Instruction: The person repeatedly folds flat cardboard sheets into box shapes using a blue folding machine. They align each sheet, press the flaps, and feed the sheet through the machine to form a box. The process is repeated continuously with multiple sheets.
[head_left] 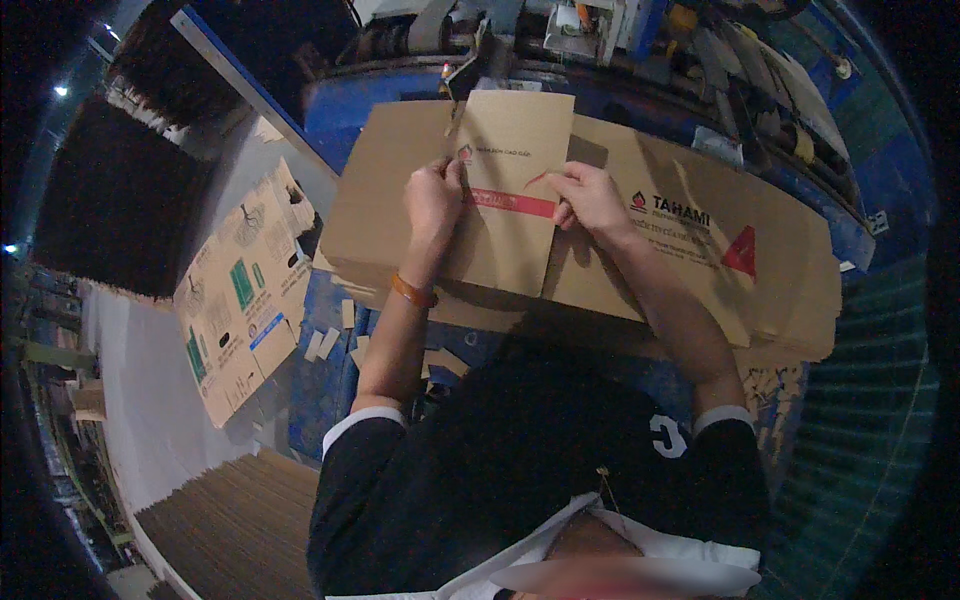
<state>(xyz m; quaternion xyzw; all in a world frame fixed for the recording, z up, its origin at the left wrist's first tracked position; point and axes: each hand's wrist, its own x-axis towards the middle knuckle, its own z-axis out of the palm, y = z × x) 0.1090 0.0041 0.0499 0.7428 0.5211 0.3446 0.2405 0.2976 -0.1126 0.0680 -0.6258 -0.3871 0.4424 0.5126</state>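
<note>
A printed cardboard box panel stands raised over a stack of flat cardboard boxes on the blue table. It bears a red band and a small flame-like mark. At its left edge my left hand is closed, thumb and fingers pinching the cardboard. By the panel's right edge my right hand is also closed. A thin red strip pokes out from its fingertips, over the panel, just above the red band. The rest of that strip is hidden by the fingers.
Blue machinery with rollers lies beyond the stack. Small cardboard scraps litter the blue table near me. Printed cardboard sheets lean at the left, and a brown cardboard stack stands lower left.
</note>
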